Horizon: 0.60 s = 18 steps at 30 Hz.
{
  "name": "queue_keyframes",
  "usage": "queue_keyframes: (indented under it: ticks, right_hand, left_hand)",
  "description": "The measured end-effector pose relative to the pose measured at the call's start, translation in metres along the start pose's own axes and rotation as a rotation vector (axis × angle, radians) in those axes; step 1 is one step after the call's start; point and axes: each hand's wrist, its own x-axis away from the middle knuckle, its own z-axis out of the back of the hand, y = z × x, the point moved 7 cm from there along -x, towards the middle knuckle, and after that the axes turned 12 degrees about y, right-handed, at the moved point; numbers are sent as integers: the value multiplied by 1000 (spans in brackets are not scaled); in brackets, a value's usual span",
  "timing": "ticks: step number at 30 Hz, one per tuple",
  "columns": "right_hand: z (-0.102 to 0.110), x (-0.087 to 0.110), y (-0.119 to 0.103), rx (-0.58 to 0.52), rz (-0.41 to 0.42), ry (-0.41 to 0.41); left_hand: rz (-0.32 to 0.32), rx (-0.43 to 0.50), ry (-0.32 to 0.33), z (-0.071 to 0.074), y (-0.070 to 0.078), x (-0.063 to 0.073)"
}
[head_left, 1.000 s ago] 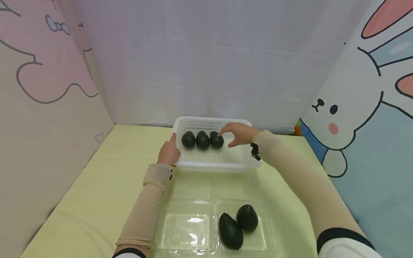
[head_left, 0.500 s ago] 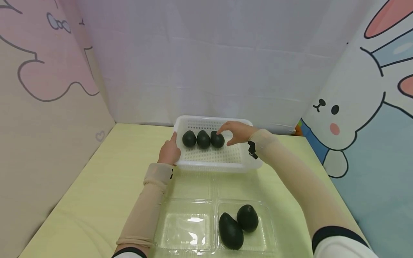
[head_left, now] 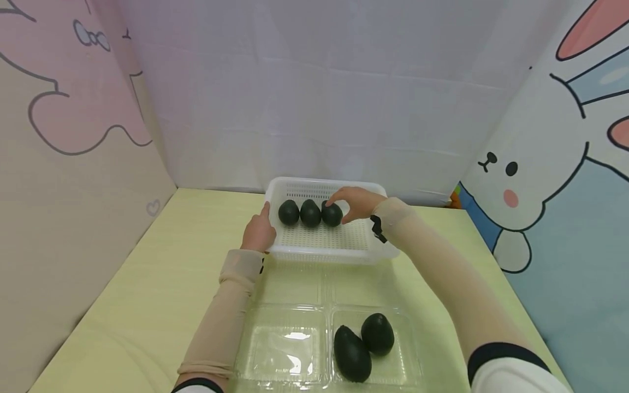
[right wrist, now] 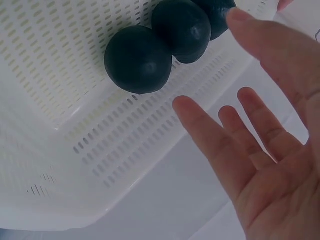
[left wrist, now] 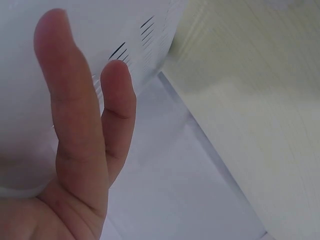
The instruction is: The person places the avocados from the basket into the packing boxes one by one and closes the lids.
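Three dark green avocados stand side by side in a white slotted plastic basket point(head_left: 319, 254), the rightmost avocado point(head_left: 331, 214) nearest my right hand point(head_left: 357, 203). That hand's thumb and fingers are spread around it; in the right wrist view, gaps show between the fingertips and the avocado point(right wrist: 138, 60). My left hand point(head_left: 257, 232) holds the basket's left rim, its straight fingers point(left wrist: 75, 105) along the outer wall and the thumb partly hidden. In front, two more avocados, one longer point(head_left: 352, 355) and one rounder point(head_left: 377, 334), lie in the right compartment of a clear plastic tray point(head_left: 290, 308).
The tray's front left compartment point(head_left: 280, 352) holds only reflections. Behind the basket rises a white cloth wall point(head_left: 314, 109). Printed cartoon panels flank the yellow table point(head_left: 196, 262) on both sides.
My right hand has shifted slightly left, bringing its thumb and fingers closer around the rightmost avocado. My left hand stays on the basket's rim; the avocados have not moved.
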Motion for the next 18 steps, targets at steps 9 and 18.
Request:
queue_keyframes:
  ticks: [9,18]
  right_hand:
    - [-9,-7,11,30,-89,-55]
    - [-17,-20,29,37,-163,-71]
  left_hand:
    - [2,6,-5,-1,2,0]
    - [20,25,-11,0,0,1]
